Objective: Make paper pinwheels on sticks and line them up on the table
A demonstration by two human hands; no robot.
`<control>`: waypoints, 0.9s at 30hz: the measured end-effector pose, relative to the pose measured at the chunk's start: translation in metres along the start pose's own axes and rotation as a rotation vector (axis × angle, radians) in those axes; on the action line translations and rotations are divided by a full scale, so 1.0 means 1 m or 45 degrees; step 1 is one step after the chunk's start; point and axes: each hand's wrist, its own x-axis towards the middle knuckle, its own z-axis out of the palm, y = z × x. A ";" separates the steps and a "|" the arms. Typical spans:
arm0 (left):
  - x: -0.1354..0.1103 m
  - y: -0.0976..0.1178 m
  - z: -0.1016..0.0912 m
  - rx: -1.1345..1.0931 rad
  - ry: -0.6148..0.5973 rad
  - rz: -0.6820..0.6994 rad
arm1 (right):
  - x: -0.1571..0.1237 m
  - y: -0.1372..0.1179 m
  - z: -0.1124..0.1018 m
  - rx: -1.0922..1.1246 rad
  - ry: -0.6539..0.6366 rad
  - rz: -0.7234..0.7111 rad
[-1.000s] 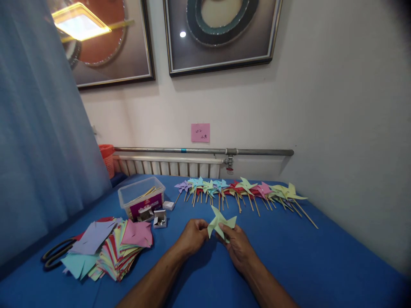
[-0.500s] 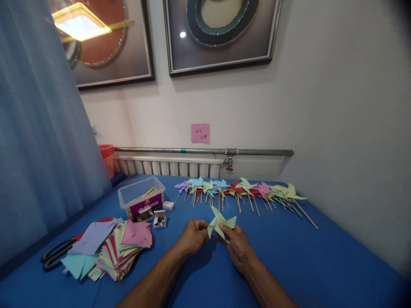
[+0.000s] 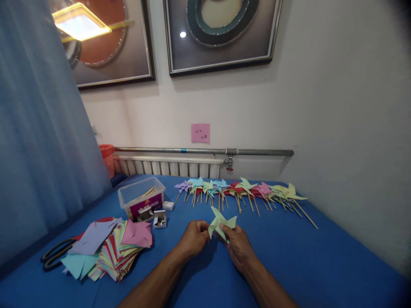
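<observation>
A pale green paper pinwheel [image 3: 221,223] with folded blades is held above the blue table, in front of me. My right hand [image 3: 239,246] pinches it, with the thumb pressed on its centre and the fingers behind. My left hand [image 3: 195,237] is closed, its fingertips beside the left blade; whether they touch the paper or hold something small is hidden. No stick shows on this pinwheel. Left of my hands lie small white boxes, one of them open [image 3: 159,219] with tiny shiny metal pieces inside.
Finished pinwheels on sticks [image 3: 245,187] lie in a row along the back. A clear plastic tub [image 3: 141,197] of wooden sticks stands at the left. Nearer are a fanned stack of cut paper [image 3: 120,252] and black-handled scissors [image 3: 56,253]. A blue curtain [image 3: 48,128] hangs at left.
Almost nothing differs. My left hand and the pinwheel's left blade have shifted very slightly right; my right hand keeps the same grip.
</observation>
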 end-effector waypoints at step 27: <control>0.004 -0.015 0.008 0.070 0.040 0.063 | 0.003 0.003 -0.001 -0.036 -0.002 -0.030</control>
